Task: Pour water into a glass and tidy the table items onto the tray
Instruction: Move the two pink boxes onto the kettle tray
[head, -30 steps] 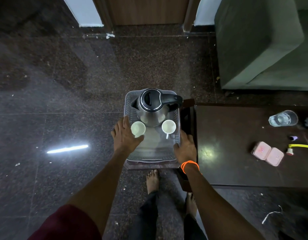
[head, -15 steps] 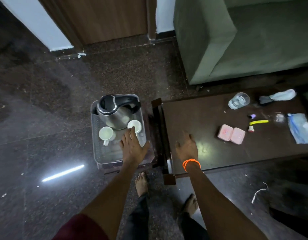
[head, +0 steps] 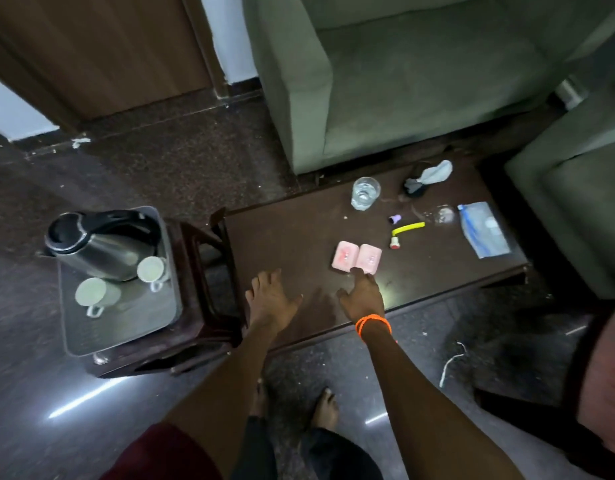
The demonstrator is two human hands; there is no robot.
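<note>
A grey tray (head: 126, 327) sits on a low stool at the left, carrying a steel kettle (head: 98, 249) and two white cups (head: 95, 294) (head: 151, 269). On the dark table (head: 292, 237) stands a glass of water (head: 365, 192). A pink two-part case (head: 357, 257) lies near the table's front. My right hand (head: 363, 296), with an orange band at the wrist, reaches over the table, its fingertips touching the case's near edge. My left hand (head: 269, 299) hovers open over the table's left end, holding nothing.
Further right on the table lie a yellow tool (head: 407, 228), a small purple cap (head: 395, 219), a blue plastic pouch (head: 484, 233) and a grey cloth (head: 429, 176). Green sofas (head: 403, 81) border the table behind and at the right. My bare feet stand below.
Both hands left the tray and moved right over the table. The right hand has reached the pink case. The view swung right, so the tray now lies at the left.
</note>
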